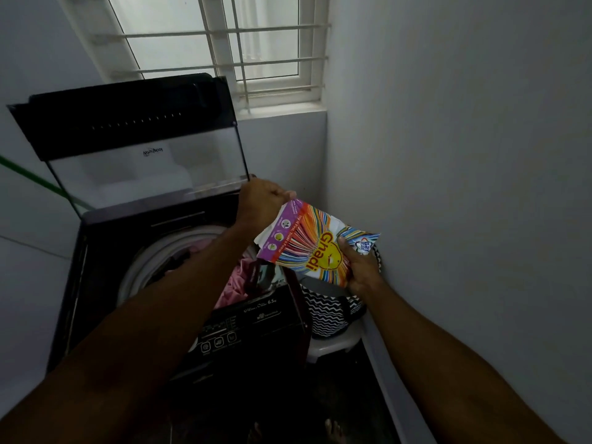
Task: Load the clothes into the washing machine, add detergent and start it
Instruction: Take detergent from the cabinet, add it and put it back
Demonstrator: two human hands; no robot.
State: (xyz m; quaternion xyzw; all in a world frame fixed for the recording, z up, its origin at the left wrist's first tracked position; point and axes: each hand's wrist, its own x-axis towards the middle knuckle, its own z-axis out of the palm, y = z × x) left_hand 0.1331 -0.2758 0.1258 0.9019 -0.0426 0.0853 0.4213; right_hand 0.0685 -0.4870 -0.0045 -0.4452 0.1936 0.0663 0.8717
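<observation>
A colourful detergent packet [312,243] is held in the air over the right side of the dark top-loading washing machine [96,251]. My left hand [261,203] pinches the packet's top corner. My right hand [360,267] grips its lower end. The machine's lid [134,139] stands raised. Pink and dark clothes [234,283] lie in the drum, partly hidden by my left forearm. The control panel [243,328] runs along the machine's front edge.
A black-and-white zigzag laundry bag [326,312] sits on a white plastic stool [333,346] between the machine and the right wall. A barred window [256,49] is behind the machine. My bare feet [333,431] stand on the dark floor.
</observation>
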